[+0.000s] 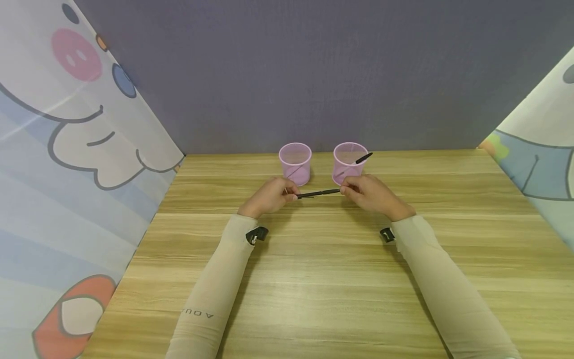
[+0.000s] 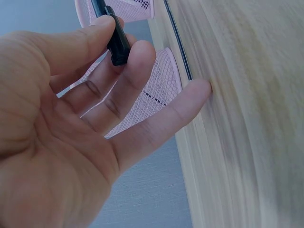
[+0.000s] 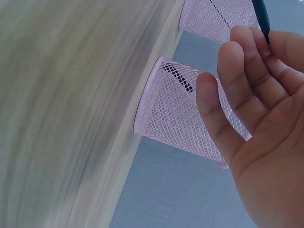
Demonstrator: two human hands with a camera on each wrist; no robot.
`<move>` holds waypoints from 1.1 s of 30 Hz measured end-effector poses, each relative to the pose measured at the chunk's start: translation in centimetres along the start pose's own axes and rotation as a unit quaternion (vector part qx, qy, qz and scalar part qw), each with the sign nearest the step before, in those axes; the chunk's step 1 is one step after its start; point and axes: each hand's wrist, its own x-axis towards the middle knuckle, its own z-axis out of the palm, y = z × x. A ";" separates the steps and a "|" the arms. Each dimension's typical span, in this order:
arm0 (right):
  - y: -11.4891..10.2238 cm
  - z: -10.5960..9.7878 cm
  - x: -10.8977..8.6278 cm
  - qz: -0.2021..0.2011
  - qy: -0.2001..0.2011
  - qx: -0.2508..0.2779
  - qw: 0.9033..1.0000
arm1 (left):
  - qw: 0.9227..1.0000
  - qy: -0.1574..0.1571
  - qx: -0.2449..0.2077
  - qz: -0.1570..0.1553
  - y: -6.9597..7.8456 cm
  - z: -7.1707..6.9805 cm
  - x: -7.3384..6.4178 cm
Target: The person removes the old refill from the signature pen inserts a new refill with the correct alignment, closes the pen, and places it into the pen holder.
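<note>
Pinching the black pen (image 1: 319, 193) near its ends with my left hand (image 1: 269, 196) and right hand (image 1: 372, 196), I'd best use light, even pressure; it's just in front of two pink cups (image 1: 297, 172), beneath the grey wall (image 1: 314, 80).

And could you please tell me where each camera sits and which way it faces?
Head: worn on the head, facing forward and down at the light wood-grain table; left hand, right hand and pale fabric sleeves show.
Left wrist: worn there, facing the left hand pinching one end of a slim black pen; only that hand shows.
Right wrist: worn there, facing the right hand at the pen's other end; only that hand shows.
Shared: both wrist views show the pen and two round pink mesh cups.
</note>
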 end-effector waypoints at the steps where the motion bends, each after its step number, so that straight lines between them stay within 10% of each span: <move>1: 0.0 0.0 0.0 -0.001 0.000 -0.001 1.000 | 1.000 -0.001 0.000 -0.001 0.0 0.0 0.0; 33: -0.2 -0.2 -0.1 0.030 -0.011 0.009 0.999 | 1.000 0.001 0.001 0.003 -0.1 0.0 0.0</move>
